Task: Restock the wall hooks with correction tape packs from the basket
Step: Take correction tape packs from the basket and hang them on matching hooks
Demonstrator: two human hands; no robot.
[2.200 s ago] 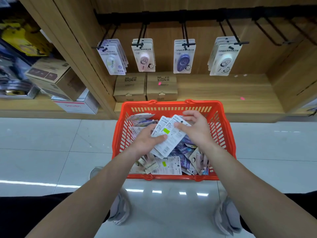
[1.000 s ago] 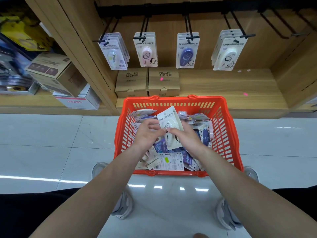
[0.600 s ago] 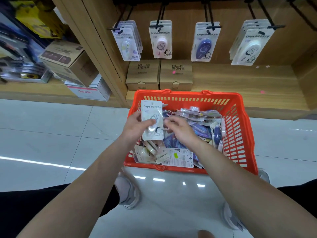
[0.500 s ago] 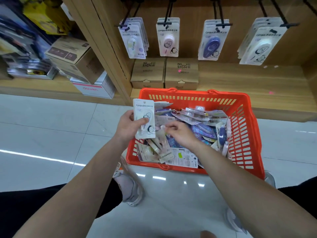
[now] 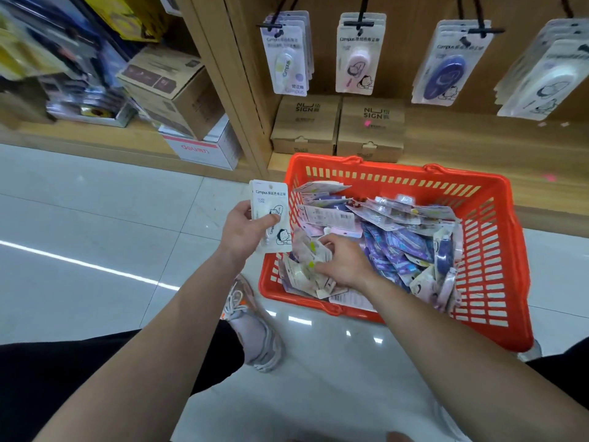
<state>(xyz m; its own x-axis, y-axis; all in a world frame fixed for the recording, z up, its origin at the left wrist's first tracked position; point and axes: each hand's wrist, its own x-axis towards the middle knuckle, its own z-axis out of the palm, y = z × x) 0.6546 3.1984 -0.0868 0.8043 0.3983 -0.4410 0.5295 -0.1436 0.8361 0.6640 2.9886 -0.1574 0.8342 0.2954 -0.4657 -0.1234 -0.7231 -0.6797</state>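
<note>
With left hand (image 5: 242,232) pinching a white pack (image 5: 271,215) upright at centre left, outside the basket (image 5: 497,199) (presumably ready for the hooks (image 5: 360,22) up top), and right hand (image 5: 342,263) curled round a loose pack (image 5: 307,256) inside.

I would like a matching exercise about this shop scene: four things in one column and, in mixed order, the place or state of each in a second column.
Column one
1. left hand
2. right hand
3. orange-red plastic basket
4. two brown cardboard boxes

Column two
a. on the wooden shelf below the black wall hooks
b. grips a white correction tape pack
c. on the pale tiled floor
d. among the packs inside the basket

Pairs: 1-b, 2-d, 3-c, 4-a
</note>
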